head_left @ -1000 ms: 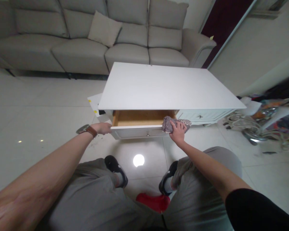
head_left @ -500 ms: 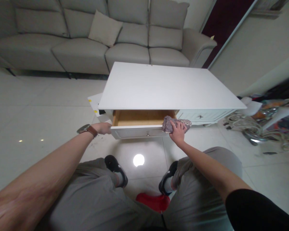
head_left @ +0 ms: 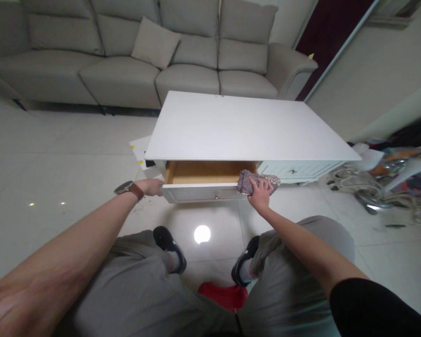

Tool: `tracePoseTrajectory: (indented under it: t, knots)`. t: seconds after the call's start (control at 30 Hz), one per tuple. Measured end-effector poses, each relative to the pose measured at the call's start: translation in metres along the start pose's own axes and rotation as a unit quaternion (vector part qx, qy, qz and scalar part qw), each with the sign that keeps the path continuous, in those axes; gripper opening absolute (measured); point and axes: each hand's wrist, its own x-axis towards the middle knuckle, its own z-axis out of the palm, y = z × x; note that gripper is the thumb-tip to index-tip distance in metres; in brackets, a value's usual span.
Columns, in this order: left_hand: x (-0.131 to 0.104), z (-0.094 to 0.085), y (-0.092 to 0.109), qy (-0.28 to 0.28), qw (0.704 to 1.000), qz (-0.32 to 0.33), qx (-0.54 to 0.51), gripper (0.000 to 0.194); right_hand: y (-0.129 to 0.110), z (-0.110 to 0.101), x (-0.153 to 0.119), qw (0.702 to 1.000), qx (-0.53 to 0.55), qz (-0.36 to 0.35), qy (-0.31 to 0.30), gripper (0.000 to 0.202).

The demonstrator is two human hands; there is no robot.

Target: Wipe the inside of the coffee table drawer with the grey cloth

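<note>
A white coffee table stands in front of me with its left drawer pulled out, showing a bare wooden inside. At the drawer front's left end is my left hand, closed against the edge; its fingertips are hidden behind the panel. My right hand grips a folded purple-brown patterned cloth, which lies over the right end of the drawer front. The right drawer of the table is closed.
A long grey sofa with a cushion stands behind the table. White panels jut out at the table's left. Cables and clutter lie at the right. Below me is a red object between my feet.
The view has shifted very slightly. Both hands, the cloth and the drawer keep practically the same places.
</note>
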Motion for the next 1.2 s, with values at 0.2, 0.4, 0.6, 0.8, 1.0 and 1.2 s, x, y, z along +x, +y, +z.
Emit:
tracePoseTrajectory:
  t: [0.2,0.4,0.6,0.8,1.0,1.2]
  knots:
    - [0.0,0.0,-0.001,-0.002,1.0,-0.007,-0.008,0.029,-0.001,-0.001,0.0,1.0,0.011,0.005,0.001,0.076]
    - [0.003,0.002,-0.004,-0.001,1.0,-0.002,-0.009,0.031,-0.001,-0.001,0.0,1.0,0.025,0.006,0.002,0.079]
    - [0.005,0.002,-0.005,0.005,1.0,0.0,0.007,0.028,-0.002,0.0,-0.001,1.0,0.013,0.008,-0.001,0.078]
    - [0.004,0.001,-0.003,0.014,1.0,-0.007,0.018,0.033,-0.002,-0.001,-0.001,1.0,0.01,0.005,0.004,0.074]
    - [0.009,0.0,-0.004,0.019,1.0,-0.023,-0.002,0.027,0.004,0.005,-0.001,1.0,-0.002,-0.002,-0.005,0.075]
    - [0.01,-0.007,-0.005,0.033,0.998,-0.047,0.0,0.029,0.009,0.017,0.007,1.0,-0.006,-0.003,-0.001,0.072]
